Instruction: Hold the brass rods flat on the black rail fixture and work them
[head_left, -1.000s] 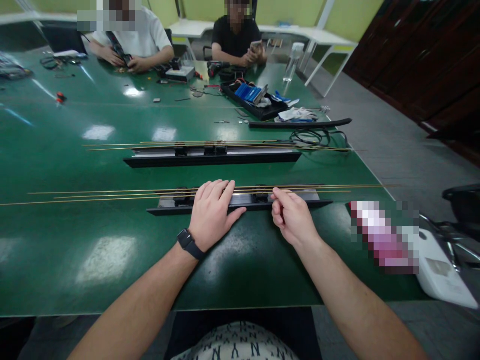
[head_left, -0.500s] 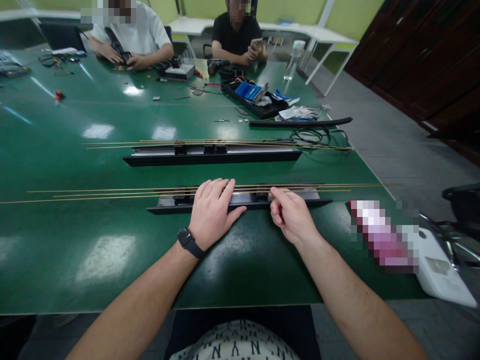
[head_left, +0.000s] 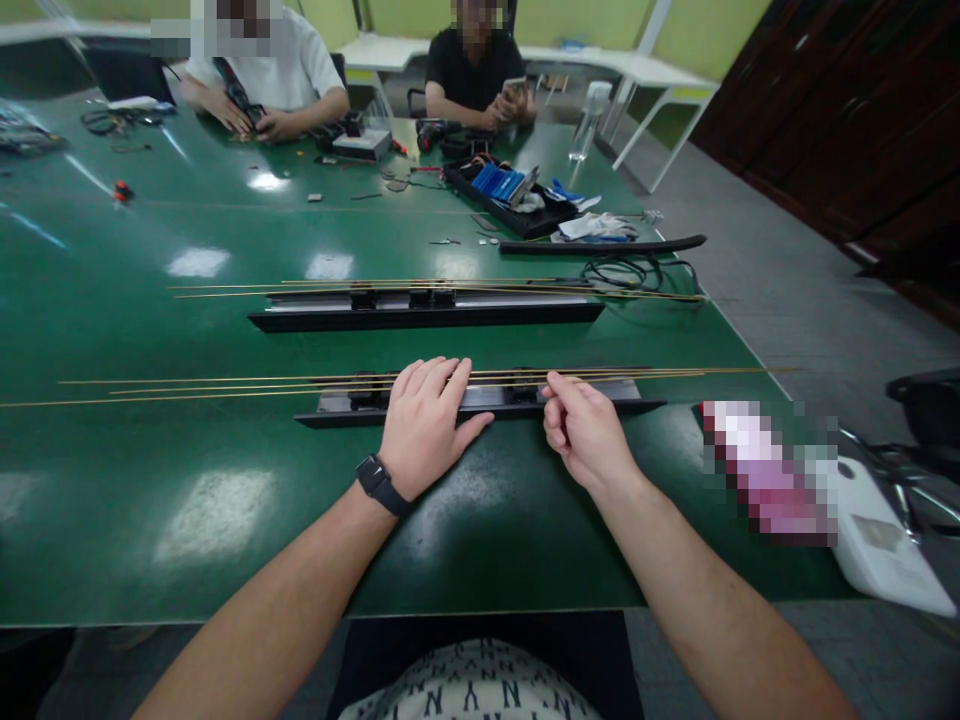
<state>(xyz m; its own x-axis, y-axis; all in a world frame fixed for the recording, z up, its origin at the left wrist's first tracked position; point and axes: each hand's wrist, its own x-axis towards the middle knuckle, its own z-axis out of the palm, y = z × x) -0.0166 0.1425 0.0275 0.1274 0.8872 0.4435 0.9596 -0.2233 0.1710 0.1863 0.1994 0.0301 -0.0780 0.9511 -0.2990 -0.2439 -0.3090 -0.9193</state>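
Observation:
My left hand [head_left: 424, 415] lies flat over a black-and-silver rail [head_left: 480, 400], palm down, fingertips across the thin golden rods [head_left: 225, 391]; its thumb points out to the right. Several of these rods run lengthwise over the rail and stick out far past both its ends. At the rail's right part, my right hand [head_left: 589, 430] has its fingers curled and closed in a pinch at a golden rod. Its fingertips partly hide that spot. Black blocks [head_left: 523, 384] sit in the rail between and beside my hands.
A second rail [head_left: 427, 318] with golden rods lies parallel behind. Farther back are a black strip [head_left: 600, 245], coiled cable [head_left: 619, 272], gloves [head_left: 596, 228], a black tray [head_left: 540, 218] and a clear bottle [head_left: 589, 120]. A white device [head_left: 885, 530] lies right. Two people sit opposite.
My right hand has shifted very slightly to the right along the rods. My left hand stays in place on the rail.

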